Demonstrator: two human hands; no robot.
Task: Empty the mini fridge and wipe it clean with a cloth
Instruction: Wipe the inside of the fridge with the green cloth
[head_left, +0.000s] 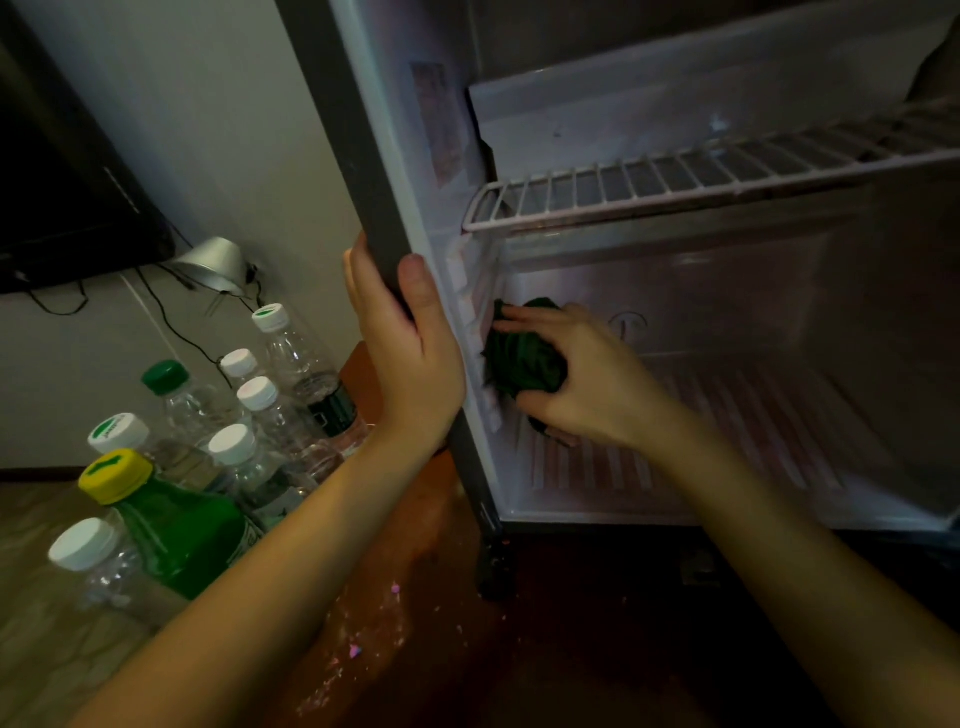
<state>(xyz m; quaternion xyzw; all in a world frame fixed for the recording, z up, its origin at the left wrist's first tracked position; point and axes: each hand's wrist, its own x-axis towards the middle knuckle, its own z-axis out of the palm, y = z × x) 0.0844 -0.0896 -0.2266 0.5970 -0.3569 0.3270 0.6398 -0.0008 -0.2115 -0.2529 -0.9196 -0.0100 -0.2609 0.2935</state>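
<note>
The mini fridge (727, 291) stands open, its lower compartment holding nothing but my hand and a cloth. A white wire shelf (675, 182) spans the top. My left hand (410, 343) grips the dark left front edge of the fridge (363, 156), thumb on the inner side. My right hand (576, 374) is inside and holds a bunched dark green cloth (519, 358) pressed against the ribbed left inner wall, low down near the floor of the fridge.
Several plastic bottles stand on the floor at the left: clear ones with white caps (260, 395), one with a green cap (166, 376), and a green bottle with a yellow cap (171, 525). A silver lamp (213, 262) and black cables lie behind them. The reddish floor (415, 597) is speckled.
</note>
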